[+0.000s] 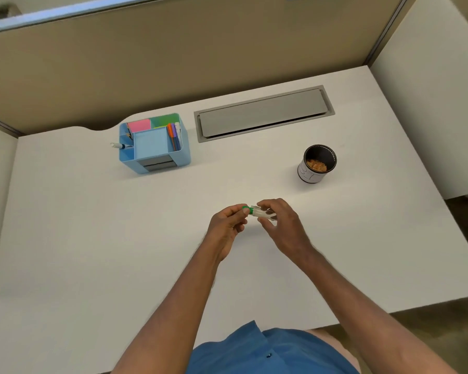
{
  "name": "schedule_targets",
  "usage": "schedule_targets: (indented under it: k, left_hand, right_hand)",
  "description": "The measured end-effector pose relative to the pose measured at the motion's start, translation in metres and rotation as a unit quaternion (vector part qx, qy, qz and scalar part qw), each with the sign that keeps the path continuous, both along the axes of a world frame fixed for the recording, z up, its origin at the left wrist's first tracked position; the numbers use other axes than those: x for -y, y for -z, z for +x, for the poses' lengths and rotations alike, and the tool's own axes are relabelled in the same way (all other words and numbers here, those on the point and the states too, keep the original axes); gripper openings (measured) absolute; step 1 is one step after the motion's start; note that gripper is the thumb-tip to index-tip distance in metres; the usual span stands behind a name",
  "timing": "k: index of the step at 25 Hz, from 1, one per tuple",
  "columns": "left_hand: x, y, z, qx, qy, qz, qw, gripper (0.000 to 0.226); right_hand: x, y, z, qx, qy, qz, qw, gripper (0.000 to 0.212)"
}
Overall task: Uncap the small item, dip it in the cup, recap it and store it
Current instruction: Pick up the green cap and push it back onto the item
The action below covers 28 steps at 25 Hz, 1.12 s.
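Note:
A small white item with a green cap (254, 211) is held level above the middle of the white desk (92, 238). My left hand (227, 225) pinches the green cap end. My right hand (280, 225) wraps the white body, hiding most of it. Cap and body look joined or nearly joined; I cannot tell which. The dark cup (318, 163) with orange-brown contents stands upright at the right, well beyond my hands. A blue desk organizer (154, 144) sits at the back left.
The organizer holds pink and green sticky notes, several pens and a marker (118, 145) sticking out its left side. A grey cable hatch (262, 113) lies flush in the desk at the back. Beige partition walls enclose the desk on the far side.

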<state>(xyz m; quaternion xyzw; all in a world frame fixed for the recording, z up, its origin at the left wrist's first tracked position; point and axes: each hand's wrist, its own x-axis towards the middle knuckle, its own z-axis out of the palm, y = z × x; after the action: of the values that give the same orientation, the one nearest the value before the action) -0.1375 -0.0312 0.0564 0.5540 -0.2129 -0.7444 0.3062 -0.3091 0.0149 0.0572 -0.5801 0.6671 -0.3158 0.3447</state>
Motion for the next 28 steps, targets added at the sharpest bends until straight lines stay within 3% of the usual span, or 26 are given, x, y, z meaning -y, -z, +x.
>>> schedule_targets:
  k: [7, 23, 28]
  left_hand:
    - [-0.01, -0.002, 0.015, 0.034, 0.014, -0.011, 0.999, 0.022]
    - [-0.019, -0.011, 0.025, 0.009, -0.002, -0.045, 0.999, 0.03]
    - [-0.024, -0.01, 0.033, 0.017, -0.011, -0.046, 0.999, 0.033]
  right_hand:
    - [-0.001, -0.001, 0.014, 0.008, -0.04, -0.009, 0.999, 0.032]
    - [0.002, -0.01, 0.014, 0.093, -0.039, 0.041, 0.994, 0.033]
    - [0.002, -0.01, 0.018, 0.134, -0.024, 0.084, 0.987, 0.019]
